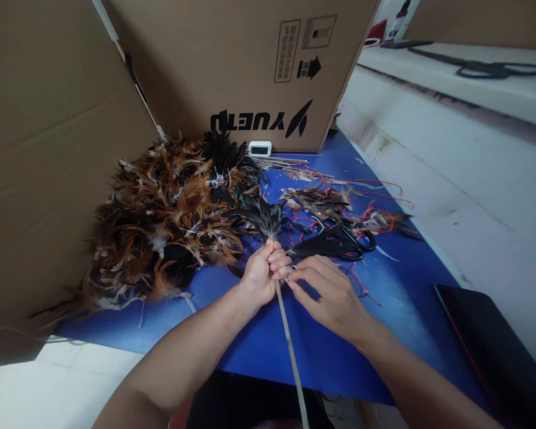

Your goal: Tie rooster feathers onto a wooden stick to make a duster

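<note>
My left hand (263, 271) is closed round the top of a thin pale stick (290, 351), whose lower end runs down toward my body. A tuft of dark feathers (268, 219) fans out above that fist. Just to the right, my right hand (324, 289) pinches a thin whitish strand (288, 271) between thumb and forefinger, close to the left fingers. Black-handled scissors (360, 241) and dark feathers lie on the blue table behind the hands.
Brown and black feather bundles (170, 208) are heaped at the left. Cardboard boxes (241, 65) stand behind them. A small white clock (259, 149), red strings (379, 182) and a black phone-like object (486, 339) are on the table (245, 351). Large scissors (482, 67) rest on a ledge.
</note>
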`<action>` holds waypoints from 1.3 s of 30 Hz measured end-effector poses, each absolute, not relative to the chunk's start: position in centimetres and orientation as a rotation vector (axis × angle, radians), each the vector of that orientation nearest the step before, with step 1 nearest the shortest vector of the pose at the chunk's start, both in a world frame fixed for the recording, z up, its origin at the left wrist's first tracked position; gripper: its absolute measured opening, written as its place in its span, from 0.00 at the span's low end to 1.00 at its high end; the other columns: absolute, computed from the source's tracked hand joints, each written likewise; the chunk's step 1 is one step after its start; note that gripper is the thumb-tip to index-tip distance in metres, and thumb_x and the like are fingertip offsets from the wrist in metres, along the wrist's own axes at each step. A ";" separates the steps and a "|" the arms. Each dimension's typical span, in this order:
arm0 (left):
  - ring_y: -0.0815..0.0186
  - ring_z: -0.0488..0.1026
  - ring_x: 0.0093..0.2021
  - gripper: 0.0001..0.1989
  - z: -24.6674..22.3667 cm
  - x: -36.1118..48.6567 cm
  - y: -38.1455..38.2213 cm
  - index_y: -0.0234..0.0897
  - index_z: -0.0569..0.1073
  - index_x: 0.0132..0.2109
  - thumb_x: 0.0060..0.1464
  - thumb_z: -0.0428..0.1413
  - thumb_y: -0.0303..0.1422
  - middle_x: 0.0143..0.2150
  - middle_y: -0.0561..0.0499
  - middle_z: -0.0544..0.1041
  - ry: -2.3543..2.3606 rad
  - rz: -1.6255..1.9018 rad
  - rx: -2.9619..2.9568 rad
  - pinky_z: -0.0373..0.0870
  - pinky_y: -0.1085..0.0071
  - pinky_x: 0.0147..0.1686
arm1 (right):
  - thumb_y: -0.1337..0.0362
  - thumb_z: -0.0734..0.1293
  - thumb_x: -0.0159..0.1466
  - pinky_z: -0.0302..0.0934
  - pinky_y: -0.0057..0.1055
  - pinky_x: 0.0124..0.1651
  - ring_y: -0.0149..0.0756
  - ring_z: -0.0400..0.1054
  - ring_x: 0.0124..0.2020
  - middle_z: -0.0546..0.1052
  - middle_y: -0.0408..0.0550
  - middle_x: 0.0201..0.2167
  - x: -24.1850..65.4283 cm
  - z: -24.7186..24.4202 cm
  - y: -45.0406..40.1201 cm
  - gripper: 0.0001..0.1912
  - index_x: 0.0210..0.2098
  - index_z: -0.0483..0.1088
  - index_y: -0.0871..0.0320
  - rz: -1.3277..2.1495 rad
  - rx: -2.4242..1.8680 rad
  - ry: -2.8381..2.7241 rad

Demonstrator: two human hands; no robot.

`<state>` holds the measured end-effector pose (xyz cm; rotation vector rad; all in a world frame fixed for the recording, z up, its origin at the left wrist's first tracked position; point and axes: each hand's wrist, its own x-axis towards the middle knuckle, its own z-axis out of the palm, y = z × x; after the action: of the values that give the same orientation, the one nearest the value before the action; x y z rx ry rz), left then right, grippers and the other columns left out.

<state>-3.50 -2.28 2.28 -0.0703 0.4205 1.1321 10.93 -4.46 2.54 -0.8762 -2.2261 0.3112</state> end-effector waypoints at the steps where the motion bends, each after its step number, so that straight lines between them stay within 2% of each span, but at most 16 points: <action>1: 0.79 0.49 0.14 0.15 2.3 -3.5 -2.3 0.31 0.63 0.29 0.63 0.42 0.32 0.18 0.60 0.50 0.418 1.131 -0.073 0.45 0.83 0.11 | 0.71 0.62 0.60 0.59 0.36 0.40 0.36 0.65 0.34 0.72 0.47 0.30 10.9 2.5 -4.5 0.04 0.31 0.67 0.57 0.332 -0.877 -2.215; 5: 0.79 0.48 0.14 0.14 2.4 -3.6 -2.2 0.32 0.63 0.29 0.62 0.43 0.32 0.18 0.60 0.50 0.437 1.133 -0.070 0.44 0.83 0.11 | 0.71 0.62 0.60 0.59 0.33 0.39 0.33 0.65 0.34 0.71 0.45 0.31 11.1 2.7 -4.5 0.05 0.30 0.66 0.56 0.488 -0.878 -2.134; 11: 0.79 0.48 0.14 0.14 2.4 -3.6 -2.1 0.32 0.62 0.29 0.62 0.43 0.32 0.18 0.60 0.50 0.458 1.137 -0.043 0.45 0.83 0.11 | 0.71 0.64 0.58 0.56 0.28 0.31 0.30 0.62 0.29 0.69 0.42 0.28 11.4 3.2 -4.6 0.05 0.27 0.66 0.56 0.796 -0.972 -2.058; 20: 0.79 0.46 0.15 0.13 2.2 -3.4 -2.3 0.33 0.62 0.29 0.61 0.45 0.33 0.19 0.61 0.49 0.497 1.137 0.027 0.44 0.83 0.12 | 0.65 0.64 0.58 0.57 0.28 0.31 0.30 0.62 0.28 0.68 0.42 0.25 11.4 3.2 -4.1 0.05 0.26 0.65 0.57 1.172 -1.080 -1.860; 24: 0.78 0.46 0.15 0.12 2.2 -3.4 -2.3 0.33 0.61 0.29 0.61 0.46 0.32 0.19 0.60 0.49 0.502 1.140 0.031 0.45 0.83 0.12 | 0.65 0.63 0.59 0.55 0.25 0.26 0.28 0.59 0.23 0.66 0.40 0.21 11.4 3.4 -4.3 0.06 0.26 0.66 0.57 1.062 -1.157 -1.899; 27: 0.79 0.46 0.15 0.11 2.1 -3.5 -2.2 0.33 0.61 0.29 0.60 0.48 0.32 0.19 0.61 0.49 0.501 1.137 0.022 0.44 0.83 0.12 | 0.66 0.64 0.58 0.55 0.25 0.24 0.27 0.58 0.21 0.67 0.39 0.20 11.3 3.3 -4.5 0.02 0.28 0.67 0.56 0.879 -1.171 -1.981; 30: 0.79 0.46 0.15 0.12 2.1 -3.5 -2.2 0.33 0.62 0.29 0.60 0.47 0.32 0.19 0.60 0.49 0.497 1.140 0.021 0.44 0.83 0.12 | 0.67 0.64 0.58 0.58 0.26 0.28 0.29 0.62 0.25 0.70 0.41 0.24 11.2 3.0 -4.6 0.02 0.31 0.69 0.55 0.712 -1.092 -2.096; 35: 0.78 0.47 0.14 0.13 2.1 -3.5 -2.2 0.32 0.62 0.29 0.62 0.44 0.32 0.18 0.60 0.50 0.492 1.143 0.024 0.44 0.83 0.11 | 0.69 0.61 0.62 0.59 0.27 0.33 0.29 0.63 0.27 0.68 0.42 0.25 11.2 2.8 -4.6 0.07 0.28 0.68 0.56 0.626 -0.996 -2.193; 39: 0.78 0.47 0.14 0.13 2.1 -3.6 -2.2 0.32 0.62 0.29 0.62 0.43 0.32 0.18 0.60 0.50 0.499 1.147 0.027 0.44 0.82 0.11 | 0.68 0.63 0.61 0.59 0.28 0.34 0.30 0.64 0.28 0.68 0.42 0.25 11.4 2.5 -4.7 0.02 0.33 0.67 0.56 0.523 -1.020 -2.232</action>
<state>-3.62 -2.16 2.13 0.0271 0.4986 1.1469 11.39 -4.65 2.53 -1.0197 -2.2323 0.5230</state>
